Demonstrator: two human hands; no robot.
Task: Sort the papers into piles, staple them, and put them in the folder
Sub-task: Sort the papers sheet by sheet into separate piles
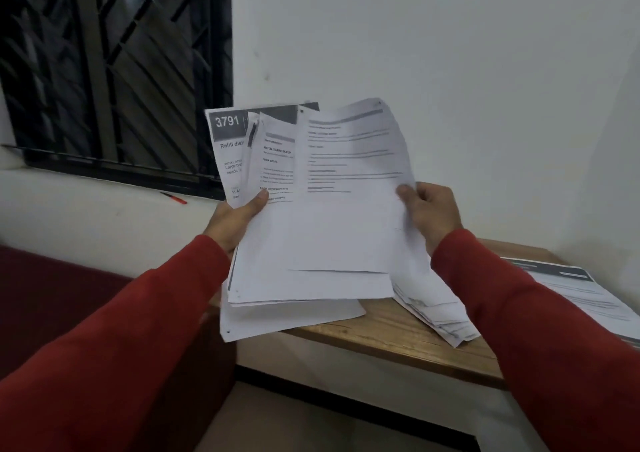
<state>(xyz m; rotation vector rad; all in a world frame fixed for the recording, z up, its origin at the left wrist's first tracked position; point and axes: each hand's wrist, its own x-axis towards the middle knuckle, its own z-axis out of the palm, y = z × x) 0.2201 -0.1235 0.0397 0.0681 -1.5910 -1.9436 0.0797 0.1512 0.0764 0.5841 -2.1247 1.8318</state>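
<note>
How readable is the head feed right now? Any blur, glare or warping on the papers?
Head view: dim and soft; the fanned papers show only the large "3791" heading, body text smeared. No glare on the sheets; faint reflections in the window. Wide-angle stretch at the sleeves.

Counts on show
Two hands (pixel 239 217); one fanned sheaf of papers (pixel 322 229); two paper piles (pixel 436 309) on one tabletop (pixel 391 330); one red pen (pixel 174 197).

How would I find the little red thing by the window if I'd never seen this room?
Start at the dark barred window on the left. Just under it runs a white ledge, and the red pen lies flat there, near the window's lower right corner. It is the only thin red stick on the ledge, left of the held papers.
</note>
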